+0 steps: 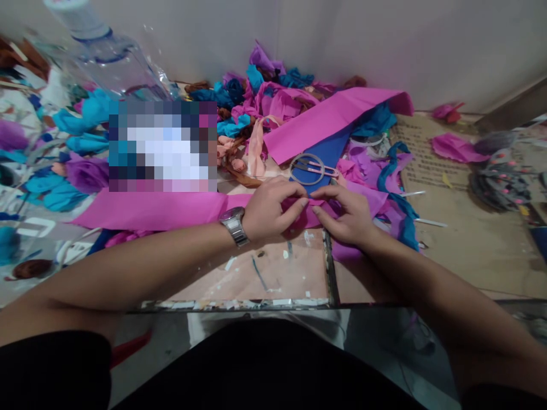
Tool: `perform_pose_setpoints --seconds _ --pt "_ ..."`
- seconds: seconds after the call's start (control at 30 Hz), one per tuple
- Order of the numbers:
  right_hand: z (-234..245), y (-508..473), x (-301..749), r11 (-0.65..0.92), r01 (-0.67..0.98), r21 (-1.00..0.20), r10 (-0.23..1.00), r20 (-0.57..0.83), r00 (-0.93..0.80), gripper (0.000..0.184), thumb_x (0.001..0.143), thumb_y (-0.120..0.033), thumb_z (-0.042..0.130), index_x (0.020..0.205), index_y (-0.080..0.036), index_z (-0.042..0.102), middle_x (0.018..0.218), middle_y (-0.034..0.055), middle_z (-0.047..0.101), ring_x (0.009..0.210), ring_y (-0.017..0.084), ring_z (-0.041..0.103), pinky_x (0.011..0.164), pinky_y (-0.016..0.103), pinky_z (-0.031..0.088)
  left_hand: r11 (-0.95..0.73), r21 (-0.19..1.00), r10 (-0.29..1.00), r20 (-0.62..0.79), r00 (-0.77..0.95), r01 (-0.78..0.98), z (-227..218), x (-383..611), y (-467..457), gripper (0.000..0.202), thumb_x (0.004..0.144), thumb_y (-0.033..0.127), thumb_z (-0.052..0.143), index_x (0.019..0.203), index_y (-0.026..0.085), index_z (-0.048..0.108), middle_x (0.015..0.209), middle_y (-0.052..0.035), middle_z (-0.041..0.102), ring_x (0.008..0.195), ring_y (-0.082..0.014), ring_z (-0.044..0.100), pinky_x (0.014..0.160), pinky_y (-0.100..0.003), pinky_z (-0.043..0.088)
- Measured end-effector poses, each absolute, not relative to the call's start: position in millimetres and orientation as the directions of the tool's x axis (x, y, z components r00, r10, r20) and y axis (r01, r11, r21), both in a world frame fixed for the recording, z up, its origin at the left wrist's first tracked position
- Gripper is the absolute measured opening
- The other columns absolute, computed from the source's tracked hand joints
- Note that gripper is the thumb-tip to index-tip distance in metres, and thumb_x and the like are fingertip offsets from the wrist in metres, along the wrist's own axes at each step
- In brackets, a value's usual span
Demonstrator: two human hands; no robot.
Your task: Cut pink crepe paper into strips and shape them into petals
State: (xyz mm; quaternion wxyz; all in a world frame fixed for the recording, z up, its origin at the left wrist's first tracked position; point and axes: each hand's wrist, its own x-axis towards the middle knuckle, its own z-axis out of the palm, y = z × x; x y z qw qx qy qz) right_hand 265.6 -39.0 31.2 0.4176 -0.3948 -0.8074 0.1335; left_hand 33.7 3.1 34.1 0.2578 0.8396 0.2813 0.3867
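A long pink strip of crepe paper (183, 209) runs across the table from the left to my fingers. My left hand (267, 212), with a metal watch on its wrist, pinches the strip between thumb and fingers. Close beside it, my right hand (348, 216) is closed on the same strip, thumb and forefinger together at its edge. Just beyond the fingertips lies a pair of grey scissors (307, 169) with big looped handles, on a blue sheet (335, 149). A wider pink piece of crepe paper (337, 122) slants across behind them.
Heaps of crumpled blue, purple, pink and brown scraps (282, 94) lie along the wall. A clear bottle (115, 60) with a white cap stands back left, near a pixelated patch. Rolled blue pieces (64, 191) are at left. Cardboard (465, 239) covers the right side, with a dark netted bundle (499, 179).
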Motion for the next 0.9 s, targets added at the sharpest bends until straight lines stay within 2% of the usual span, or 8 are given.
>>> perform_pose_setpoints --seconds 0.2,0.9 --pt "33.9 -41.2 264.8 0.670 0.520 -0.530 0.738 0.555 -0.385 0.025 0.095 -0.021 0.071 0.119 -0.026 0.072 0.109 0.0060 0.083 0.093 0.022 0.080 0.086 0.036 0.067 -0.676 0.683 0.692 0.455 0.561 0.279 35.7 33.7 2.3 0.021 0.102 0.034 0.056 0.094 0.020 0.070 0.089 -0.0043 0.073 0.086 -0.0207 0.064 0.085 -0.037 0.048" --pt "31.4 -39.0 265.7 0.667 0.567 -0.484 0.726 0.591 -0.350 0.012 0.097 -0.024 0.071 0.109 -0.025 0.073 0.097 0.0041 0.083 0.079 0.020 0.076 0.073 0.033 0.062 -0.679 0.685 0.686 0.464 0.560 0.263 30.5 34.2 2.4 0.024 0.104 0.037 0.055 0.093 0.021 0.070 0.085 -0.0038 0.073 0.080 -0.0195 0.064 0.080 -0.036 0.046"
